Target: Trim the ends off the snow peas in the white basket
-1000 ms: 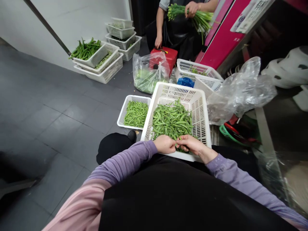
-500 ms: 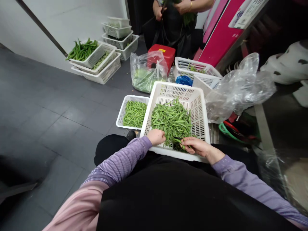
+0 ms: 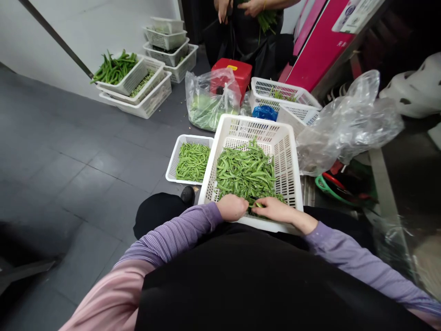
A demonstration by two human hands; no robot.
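A white plastic slatted basket (image 3: 287,158) sits on my lap, holding a heap of green pea pods (image 3: 246,172). My left hand (image 3: 232,207) rests at the basket's near rim, its fingers curled out of sight. Just to the right, my right hand (image 3: 274,209) reaches over the near edge of the heap, with its fingertips among the pods. A loose pod lies at those fingertips, and I cannot tell whether they grip it. A shallower white tray (image 3: 177,158) on the floor to the left holds more pods (image 3: 193,162).
A co-worker's hands (image 3: 241,5) hold a green bunch (image 3: 267,20) at the top. Stacked white baskets (image 3: 134,92) stand by the wall. Nearby are a red box (image 3: 230,76), a produce-filled plastic bag (image 3: 210,101), and a crumpled clear bag (image 3: 347,128). The floor is grey tile.
My hands have drawn closer together at the basket's near side. My left hand has moved back from the heap to the rim. The co-worker's bunch has risen higher in view.
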